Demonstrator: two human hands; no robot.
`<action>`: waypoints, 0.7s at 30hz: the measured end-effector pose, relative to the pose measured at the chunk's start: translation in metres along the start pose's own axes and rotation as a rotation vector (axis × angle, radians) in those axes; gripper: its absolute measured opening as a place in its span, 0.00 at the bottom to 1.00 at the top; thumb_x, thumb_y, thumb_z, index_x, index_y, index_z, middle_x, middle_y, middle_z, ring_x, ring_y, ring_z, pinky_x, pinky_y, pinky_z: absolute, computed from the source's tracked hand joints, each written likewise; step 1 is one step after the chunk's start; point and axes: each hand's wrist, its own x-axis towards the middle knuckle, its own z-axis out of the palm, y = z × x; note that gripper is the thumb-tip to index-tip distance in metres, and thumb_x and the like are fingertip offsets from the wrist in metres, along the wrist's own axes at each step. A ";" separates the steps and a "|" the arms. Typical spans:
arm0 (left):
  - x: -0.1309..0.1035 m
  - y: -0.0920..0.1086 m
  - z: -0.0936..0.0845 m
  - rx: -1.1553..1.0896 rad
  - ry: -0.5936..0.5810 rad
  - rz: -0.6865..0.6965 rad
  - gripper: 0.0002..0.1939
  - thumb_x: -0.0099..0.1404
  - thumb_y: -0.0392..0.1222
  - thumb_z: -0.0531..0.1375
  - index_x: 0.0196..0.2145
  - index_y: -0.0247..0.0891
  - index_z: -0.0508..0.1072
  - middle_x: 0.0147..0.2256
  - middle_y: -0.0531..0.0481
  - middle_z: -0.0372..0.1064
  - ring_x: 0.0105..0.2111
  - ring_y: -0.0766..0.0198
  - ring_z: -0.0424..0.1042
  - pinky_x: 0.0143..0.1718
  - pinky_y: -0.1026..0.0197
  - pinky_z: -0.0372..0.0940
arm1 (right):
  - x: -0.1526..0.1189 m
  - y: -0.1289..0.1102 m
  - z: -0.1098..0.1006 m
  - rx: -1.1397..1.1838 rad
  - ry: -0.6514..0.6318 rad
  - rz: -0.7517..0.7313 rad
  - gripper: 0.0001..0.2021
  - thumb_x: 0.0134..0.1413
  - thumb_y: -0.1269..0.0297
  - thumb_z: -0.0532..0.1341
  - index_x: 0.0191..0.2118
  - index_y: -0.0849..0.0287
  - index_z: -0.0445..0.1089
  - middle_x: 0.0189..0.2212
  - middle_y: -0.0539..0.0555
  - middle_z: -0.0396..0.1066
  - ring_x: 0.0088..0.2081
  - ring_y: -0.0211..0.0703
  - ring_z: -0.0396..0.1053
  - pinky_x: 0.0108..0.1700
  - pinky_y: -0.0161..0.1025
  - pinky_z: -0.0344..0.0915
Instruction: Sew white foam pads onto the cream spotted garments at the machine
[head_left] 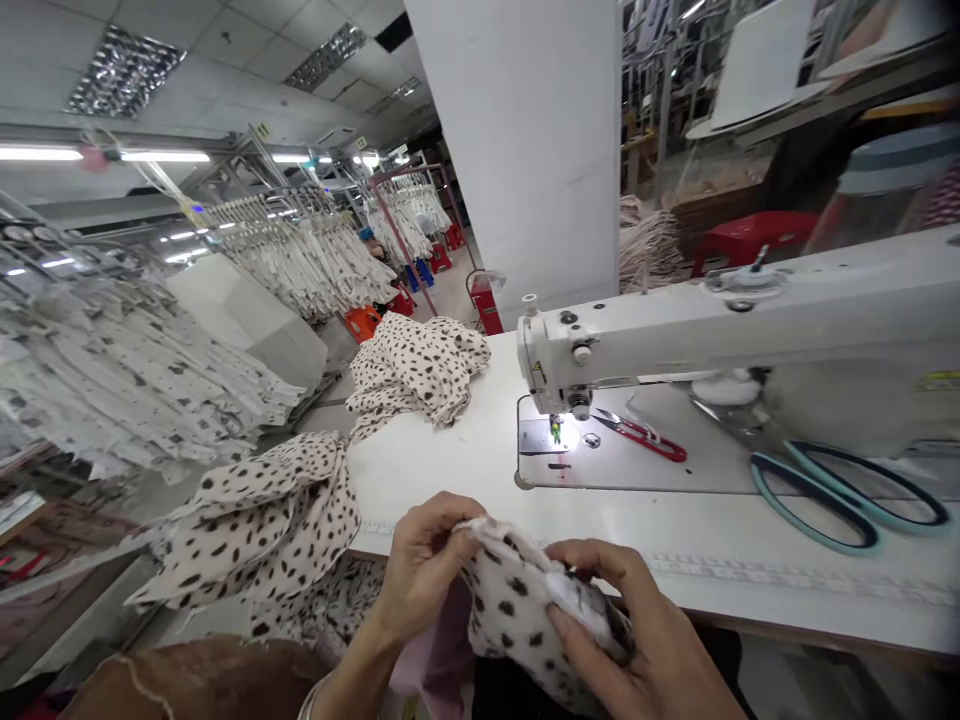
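Observation:
A piece of white fabric with dark spots [517, 605] is held up between my two hands at the table's front edge. My left hand [427, 565] pinches its upper left corner between thumb and fingers. On the right side, my right hand [622, 620] grips the folded fabric, thumb in front and fingers behind, where a white and dark inner part shows. Beyond the hands stands a white sewing machine [675, 330], its lit needle area [556, 432] clear of the fabric.
Red thread snips [645, 438] lie on the machine bed, and large teal-handled scissors [832, 495] lie to the right. Spotted fabric is heaped at the table's back left [420, 370] and left edge [277, 510]. Behind the table rises a white pillar [540, 150].

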 end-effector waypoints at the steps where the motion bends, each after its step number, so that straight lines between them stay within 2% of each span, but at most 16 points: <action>1: -0.005 -0.002 -0.001 -0.043 -0.005 0.005 0.13 0.65 0.51 0.62 0.34 0.37 0.74 0.30 0.47 0.74 0.30 0.61 0.73 0.33 0.61 0.68 | 0.000 0.000 0.004 -0.032 -0.009 0.014 0.19 0.60 0.61 0.56 0.57 0.52 0.57 0.46 0.55 0.70 0.43 0.41 0.72 0.40 0.34 0.71; 3: -0.012 -0.006 -0.004 -0.144 0.002 0.007 0.13 0.65 0.51 0.61 0.35 0.38 0.72 0.32 0.45 0.77 0.32 0.57 0.76 0.37 0.55 0.70 | 0.003 -0.001 0.014 -0.096 -0.060 -0.027 0.27 0.58 0.61 0.58 0.62 0.50 0.52 0.48 0.55 0.68 0.47 0.44 0.71 0.43 0.37 0.71; 5: -0.018 -0.009 -0.006 -0.211 0.065 0.013 0.13 0.65 0.52 0.61 0.35 0.39 0.69 0.32 0.46 0.78 0.31 0.57 0.77 0.37 0.54 0.71 | 0.007 -0.003 0.027 -0.138 -0.090 -0.111 0.27 0.57 0.59 0.60 0.61 0.50 0.55 0.49 0.55 0.68 0.48 0.45 0.70 0.46 0.40 0.71; 8: -0.024 -0.012 -0.015 -0.203 0.188 0.000 0.15 0.64 0.54 0.62 0.35 0.40 0.67 0.31 0.48 0.77 0.30 0.58 0.77 0.36 0.55 0.72 | 0.014 -0.009 0.049 -0.173 -0.102 -0.160 0.20 0.57 0.57 0.61 0.54 0.53 0.61 0.45 0.55 0.71 0.44 0.47 0.72 0.42 0.41 0.72; 10: -0.029 -0.016 -0.025 -0.139 0.255 -0.008 0.16 0.63 0.55 0.63 0.34 0.40 0.68 0.30 0.48 0.77 0.30 0.58 0.77 0.35 0.56 0.72 | 0.018 -0.012 0.061 -0.170 -0.105 -0.172 0.12 0.60 0.60 0.57 0.49 0.54 0.63 0.39 0.54 0.72 0.38 0.45 0.73 0.35 0.39 0.72; 12: -0.035 -0.023 -0.037 -0.078 0.299 0.000 0.14 0.63 0.53 0.63 0.33 0.39 0.69 0.28 0.48 0.76 0.30 0.59 0.77 0.35 0.59 0.71 | 0.021 -0.014 0.068 -0.164 -0.121 -0.183 0.08 0.62 0.64 0.53 0.46 0.54 0.63 0.36 0.53 0.72 0.35 0.43 0.73 0.32 0.37 0.71; 16: -0.045 -0.037 -0.059 -0.137 0.300 -0.033 0.15 0.61 0.52 0.66 0.31 0.38 0.70 0.26 0.49 0.75 0.28 0.60 0.76 0.31 0.61 0.69 | 0.027 -0.014 0.074 -0.180 -0.172 -0.190 0.10 0.62 0.66 0.53 0.49 0.54 0.63 0.38 0.55 0.73 0.37 0.44 0.74 0.32 0.36 0.71; 21: -0.050 -0.049 -0.074 -0.310 0.315 -0.117 0.21 0.54 0.57 0.69 0.29 0.38 0.67 0.21 0.51 0.72 0.25 0.60 0.75 0.31 0.60 0.70 | 0.028 -0.010 0.084 -0.178 -0.184 -0.252 0.14 0.64 0.67 0.53 0.54 0.52 0.61 0.43 0.55 0.72 0.41 0.42 0.74 0.37 0.35 0.73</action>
